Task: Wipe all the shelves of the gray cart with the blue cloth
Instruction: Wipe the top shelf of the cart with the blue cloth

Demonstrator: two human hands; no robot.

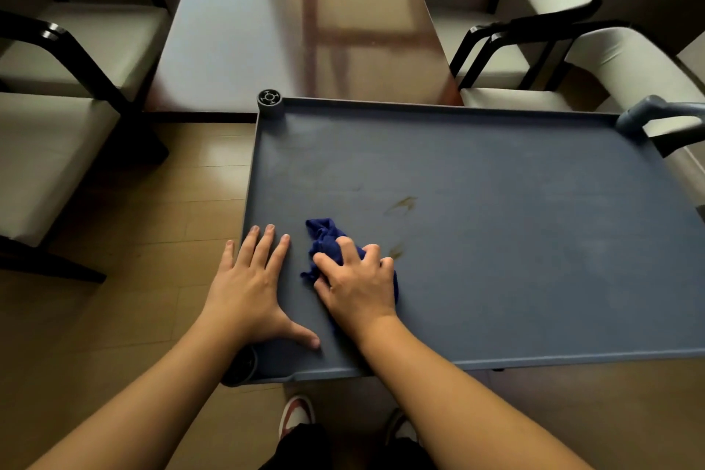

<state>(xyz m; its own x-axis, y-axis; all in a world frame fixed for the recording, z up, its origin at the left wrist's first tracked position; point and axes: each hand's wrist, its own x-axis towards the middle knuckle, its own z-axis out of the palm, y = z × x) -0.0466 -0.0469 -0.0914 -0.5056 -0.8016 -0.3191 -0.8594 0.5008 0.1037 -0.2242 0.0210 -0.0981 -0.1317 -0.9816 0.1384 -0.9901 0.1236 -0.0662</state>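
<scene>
Two hands are on the cart's top shelf (496, 240): the right hand (356, 280) has its fingers curled and clamped on the blue cloth (324, 240), bunched into a wad near the shelf's near-left corner, while the left hand (248, 286) lies flat with fingers spread, palm across the left rim as if to steady the cart. The cloth looks soft, light and limp; it should crumple under any grip, so a full-palm hold on the wad, as here, likely gives the most pressure and keeps loose folds from dragging. The shelf seems a stiff, matte gray tray with a low raised rim, which would catch the cloth at the edges. Brownish smears (400, 204) sit just beyond the cloth, a smaller one right beside the right fingertips. Lower shelves are hidden under the top one. Beyond the cart stands a glossy table (297, 19), with pale chairs (76, 50) on both sides, on a wood-look floor (152, 240).
</scene>
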